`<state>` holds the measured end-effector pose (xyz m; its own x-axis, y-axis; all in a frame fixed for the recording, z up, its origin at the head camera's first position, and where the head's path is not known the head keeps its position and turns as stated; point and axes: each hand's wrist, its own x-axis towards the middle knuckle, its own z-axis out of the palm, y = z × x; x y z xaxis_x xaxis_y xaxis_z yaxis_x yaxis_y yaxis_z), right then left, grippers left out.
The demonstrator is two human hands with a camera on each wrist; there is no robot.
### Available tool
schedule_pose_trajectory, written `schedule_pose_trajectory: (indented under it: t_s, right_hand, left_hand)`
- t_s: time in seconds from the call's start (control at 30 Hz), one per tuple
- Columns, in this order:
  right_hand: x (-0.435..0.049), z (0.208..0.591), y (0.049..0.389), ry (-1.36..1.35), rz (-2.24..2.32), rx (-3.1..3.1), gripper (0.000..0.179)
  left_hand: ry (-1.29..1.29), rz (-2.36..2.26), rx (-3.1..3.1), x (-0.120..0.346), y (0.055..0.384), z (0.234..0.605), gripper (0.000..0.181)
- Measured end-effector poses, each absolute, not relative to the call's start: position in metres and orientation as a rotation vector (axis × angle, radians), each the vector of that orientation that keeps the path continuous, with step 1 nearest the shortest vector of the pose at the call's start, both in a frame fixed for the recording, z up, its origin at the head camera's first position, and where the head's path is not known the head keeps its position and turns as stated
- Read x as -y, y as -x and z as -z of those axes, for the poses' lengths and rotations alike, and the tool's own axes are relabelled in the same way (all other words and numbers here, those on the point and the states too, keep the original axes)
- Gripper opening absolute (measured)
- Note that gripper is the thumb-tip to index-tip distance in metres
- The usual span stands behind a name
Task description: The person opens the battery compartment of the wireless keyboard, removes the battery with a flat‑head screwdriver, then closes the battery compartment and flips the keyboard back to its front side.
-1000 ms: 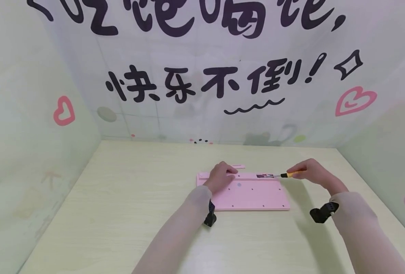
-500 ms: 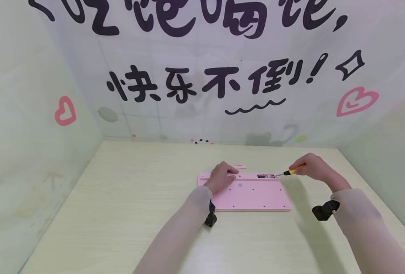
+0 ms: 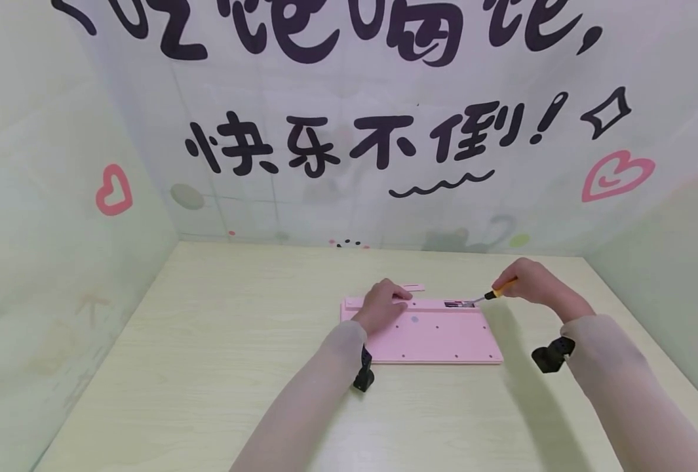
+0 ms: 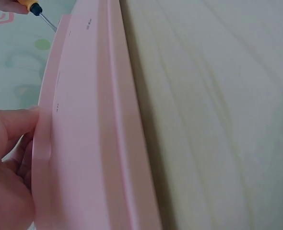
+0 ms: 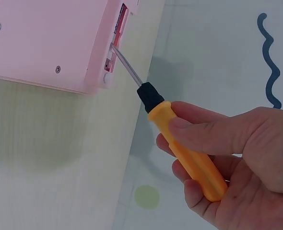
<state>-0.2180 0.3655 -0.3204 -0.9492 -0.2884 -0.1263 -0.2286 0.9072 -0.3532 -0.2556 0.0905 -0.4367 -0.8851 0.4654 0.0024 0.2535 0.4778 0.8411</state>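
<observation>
A pink keyboard (image 3: 437, 341) lies underside up on the table, with small screws across its back. Near the right end of its raised rear bar is an uncovered battery compartment (image 3: 459, 303). My left hand (image 3: 381, 305) holds the rear edge left of this compartment; the left wrist view shows the thumb against the bar and fingers curled behind it. With my right hand (image 5: 247, 153) I grip the yellow handle of a screwdriver (image 5: 187, 151). Its metal tip reaches into the compartment, where a red and dark battery shows in the right wrist view.
Just behind the keyboard lies a small pink battery cover (image 3: 415, 287). The light wooden table (image 3: 236, 314) is bordered by a printed back cloth (image 3: 301, 210) and pale side walls.
My right hand has risen slightly, so the screwdriver now slants more steeply down into the compartment. My left hand and the keyboard have stayed in place.
</observation>
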Motion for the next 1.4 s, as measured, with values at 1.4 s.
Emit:
schedule_pose_trajectory:
  t_s: [1.4]
  right_hand:
    - [-0.393,0.352,0.195,0.363,0.693,-2.916,0.017]
  left_hand:
    - [-0.637,-1.347,-2.496,-0.090,0.254,0.432,0.021]
